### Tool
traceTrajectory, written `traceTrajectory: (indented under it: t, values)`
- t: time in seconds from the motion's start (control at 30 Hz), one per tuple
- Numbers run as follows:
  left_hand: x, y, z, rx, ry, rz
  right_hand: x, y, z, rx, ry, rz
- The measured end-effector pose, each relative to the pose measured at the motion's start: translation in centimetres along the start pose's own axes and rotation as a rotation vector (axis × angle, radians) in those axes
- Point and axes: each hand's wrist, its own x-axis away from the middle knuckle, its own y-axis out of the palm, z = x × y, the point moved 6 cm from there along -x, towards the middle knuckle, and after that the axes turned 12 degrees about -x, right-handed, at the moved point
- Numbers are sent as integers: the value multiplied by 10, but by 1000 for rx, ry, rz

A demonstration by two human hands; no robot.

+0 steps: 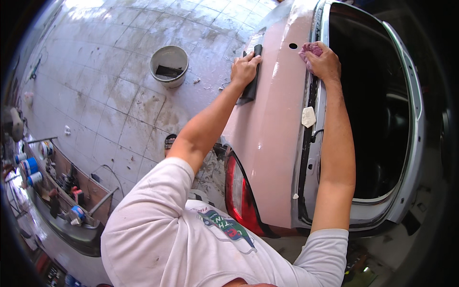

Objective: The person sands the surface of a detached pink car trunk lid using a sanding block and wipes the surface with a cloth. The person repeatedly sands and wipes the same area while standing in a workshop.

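My left hand is closed over a black sheet, which looks like sandpaper and lies against the outer edge of a wet, pinkish car body panel. With its fingers bunched, my right hand grips a pinkish-purple cloth at the seam between the panel and the grey frame of a dark opening. A round black hole shows in the panel near the cloth. Below my right hand, a pale flat piece rests on the seam. The red and clear tail light sits at the panel's near corner.
A grey bucket with a dark sheet inside stands on the wet tiled floor to the left. At the lower left, a long dark bumper-like part lies beside a tray-like holder with cans and tools.
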Motion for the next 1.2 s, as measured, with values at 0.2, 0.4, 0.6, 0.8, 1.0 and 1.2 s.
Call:
traceTrajectory:
  t: [0.2,0.4,0.6,0.8,1.0,1.2]
  values:
    - [152,-77,81,302,-121,-78,1,-5,48,60,9,43]
    - [158,-47,3,281,-160,-24,-6,7,33,-22,-71,27]
    - [158,-17,1,-14,-142,-114,-12,0,45,67,-63,31]
    - [242,-121,76,372,-104,-94,-12,9,58,60,-106,57]
    - [172,-29,-49,205,-233,-106,-17,12,37,71,-99,43]
    - [254,-94,53,169,-183,-61,-1,10,44,97,-3,42]
